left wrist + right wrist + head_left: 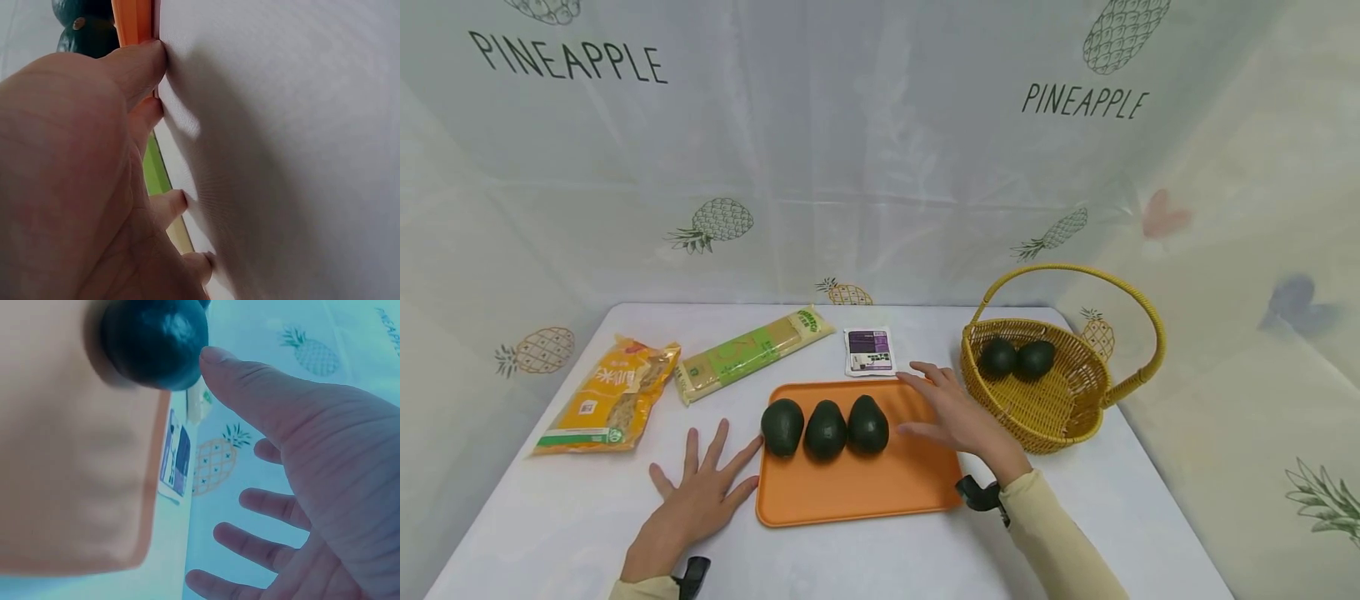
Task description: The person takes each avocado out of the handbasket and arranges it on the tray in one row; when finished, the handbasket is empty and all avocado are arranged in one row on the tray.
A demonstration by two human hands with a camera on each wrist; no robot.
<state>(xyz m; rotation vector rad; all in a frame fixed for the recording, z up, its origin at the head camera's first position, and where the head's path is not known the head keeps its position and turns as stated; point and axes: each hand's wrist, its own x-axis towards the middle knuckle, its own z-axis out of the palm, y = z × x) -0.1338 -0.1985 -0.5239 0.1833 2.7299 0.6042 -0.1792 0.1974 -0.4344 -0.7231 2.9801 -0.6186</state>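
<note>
Three dark green avocados lie side by side on the orange tray (857,496): a left avocado (782,427), a middle avocado (825,431) and a right avocado (868,425). My left hand (694,498) rests spread on the table, its fingertips against the tray's left edge. Over the tray's right part hovers my right hand (958,415), fingers apart and holding nothing. In the right wrist view its thumb is close to an avocado (156,340); whether they touch I cannot tell. Two more avocados (1036,359) sit in the yellow wicker basket (1075,400).
The basket, with its tall arched handle, stands right of the tray. Behind the tray lies a white and purple packet (870,351). A green noodle pack (752,354) and an orange bag (613,396) lie at the left. A pineapple-print curtain (880,150) hangs behind the table.
</note>
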